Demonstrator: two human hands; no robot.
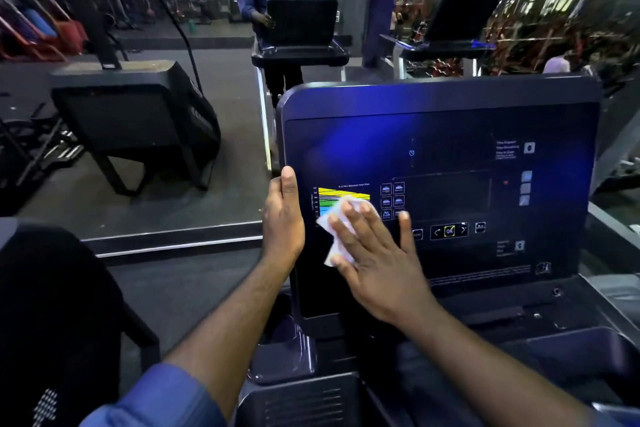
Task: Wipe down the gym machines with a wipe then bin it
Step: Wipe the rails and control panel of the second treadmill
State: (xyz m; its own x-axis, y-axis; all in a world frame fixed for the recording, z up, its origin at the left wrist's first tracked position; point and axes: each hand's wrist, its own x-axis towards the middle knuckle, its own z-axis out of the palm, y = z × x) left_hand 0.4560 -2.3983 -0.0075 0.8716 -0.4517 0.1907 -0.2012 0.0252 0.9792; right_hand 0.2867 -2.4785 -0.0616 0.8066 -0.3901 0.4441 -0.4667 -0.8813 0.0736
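Left hand [284, 218] grips console [450, 135] left edge, thumb on front; right hand [377, 253], fingers straight and spread, presses white wipe [334, 218] flat on lower-left panel; panel bare rightward.

Console [440, 104] is showing "OK" on a yellow-framed button [449, 231], near middle, arrow signs sitting left and right of it; remaining labels are reading as blur.
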